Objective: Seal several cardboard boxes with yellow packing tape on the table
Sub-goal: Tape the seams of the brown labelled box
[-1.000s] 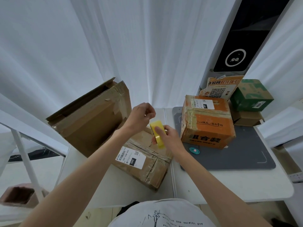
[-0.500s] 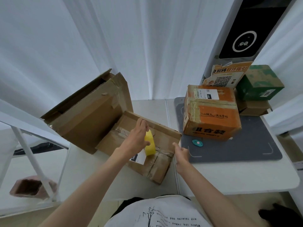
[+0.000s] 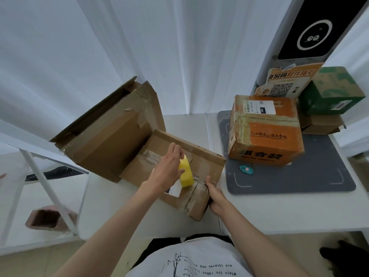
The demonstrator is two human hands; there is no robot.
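One tape roll (image 3: pixel 186 174) in left grip (image 3: pixel 167 171)

We see the yellow tape roll (image 3: pixel 186 174) standing on edge on top of the flat box (image 3: pixel 175 166), near its middle. That box is worn brown cardboard with old clear tape and a white label, lying askew. Left of it a bigger brown box (image 3: pixel 103 124) gapes open. Right of it sits an orange box (image 3: pixel 265 130), taped shut, with a green box (image 3: pixel 329 90) behind.
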